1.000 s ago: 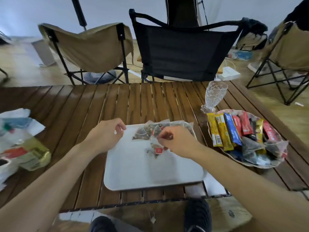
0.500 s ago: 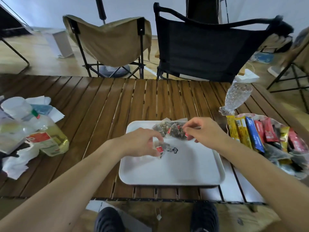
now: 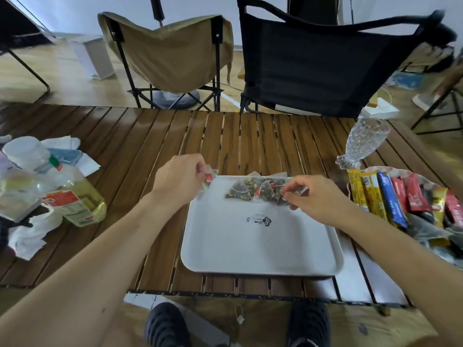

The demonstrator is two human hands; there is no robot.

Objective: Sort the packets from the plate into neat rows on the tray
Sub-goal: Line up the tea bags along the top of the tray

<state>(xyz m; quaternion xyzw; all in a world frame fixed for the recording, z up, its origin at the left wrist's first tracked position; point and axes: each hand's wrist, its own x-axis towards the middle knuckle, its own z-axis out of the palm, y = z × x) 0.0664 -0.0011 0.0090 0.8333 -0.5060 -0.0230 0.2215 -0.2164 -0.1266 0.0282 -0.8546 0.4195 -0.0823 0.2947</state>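
One short row (image 3: 253, 191) begun on the tray (image 3: 260, 249) between my hands: left hand (image 3: 179, 180) pinching another tea packet (image 3: 209, 180), right hand (image 3: 313, 199) pinching the row's end, the heaped plate (image 3: 411, 172) just right of it mostly unsorted.

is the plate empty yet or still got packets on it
Not empty. The plate on the right holds a crowded pile of yellow, blue and red packets.

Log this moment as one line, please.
left hand: pinches tea bag at tray corner | right hand: pinches row's end bag | plate: many packets
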